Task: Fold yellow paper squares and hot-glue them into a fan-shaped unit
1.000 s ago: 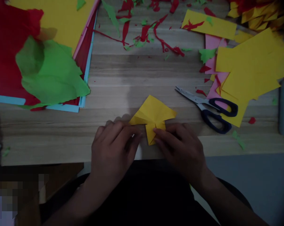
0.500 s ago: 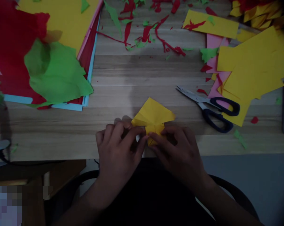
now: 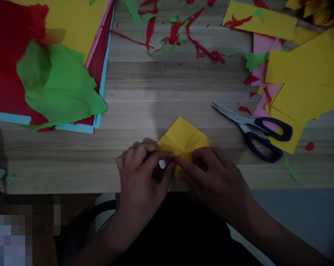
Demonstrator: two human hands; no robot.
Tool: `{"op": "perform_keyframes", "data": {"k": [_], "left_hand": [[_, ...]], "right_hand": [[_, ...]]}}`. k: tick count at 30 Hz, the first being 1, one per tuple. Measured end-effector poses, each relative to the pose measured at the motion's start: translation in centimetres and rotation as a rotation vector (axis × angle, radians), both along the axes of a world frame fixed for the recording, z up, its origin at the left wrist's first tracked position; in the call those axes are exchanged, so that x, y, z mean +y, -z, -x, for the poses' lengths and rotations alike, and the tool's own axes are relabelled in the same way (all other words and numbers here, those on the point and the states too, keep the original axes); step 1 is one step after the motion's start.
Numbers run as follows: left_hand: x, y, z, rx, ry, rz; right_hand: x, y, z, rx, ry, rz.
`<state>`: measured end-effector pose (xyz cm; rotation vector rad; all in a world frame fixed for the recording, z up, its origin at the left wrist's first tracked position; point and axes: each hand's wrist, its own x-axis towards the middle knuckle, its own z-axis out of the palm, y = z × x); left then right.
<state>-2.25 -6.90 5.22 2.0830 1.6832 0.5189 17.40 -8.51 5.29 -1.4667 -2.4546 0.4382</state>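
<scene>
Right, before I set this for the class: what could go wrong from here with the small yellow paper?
The folding might go crooked: the left hand and right hand cover much of the lower part of the yellow paper.

The scissors lie near the right hand, so a careless sideways move could brush them.
</scene>
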Motion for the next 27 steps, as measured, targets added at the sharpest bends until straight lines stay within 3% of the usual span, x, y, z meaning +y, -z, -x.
{"op": "perform_keyframes", "data": {"k": [13,18,23,27], "left_hand": [[0.5,-0.6,-0.3,-0.033,-0.013,0.111],[0.3,-0.5,-0.3,-0.012,0.021,0.091],[-0.3,-0.4,-0.3,0.064,0.018,-0.026],[-0.4,-0.3,-0.1,0.015,0.043,-0.047]], "right_hand": [[-0.1,0.5,-0.6,-0.027,-0.045,-0.013],[-0.3,0.8,-0.7,-0.026,-0.037,-0.027],[-0.5,1.2,-0.9,-0.017,-0.028,-0.039],[-0.5,1.0,-0.9,0.004,-0.022,-0.034]]}}
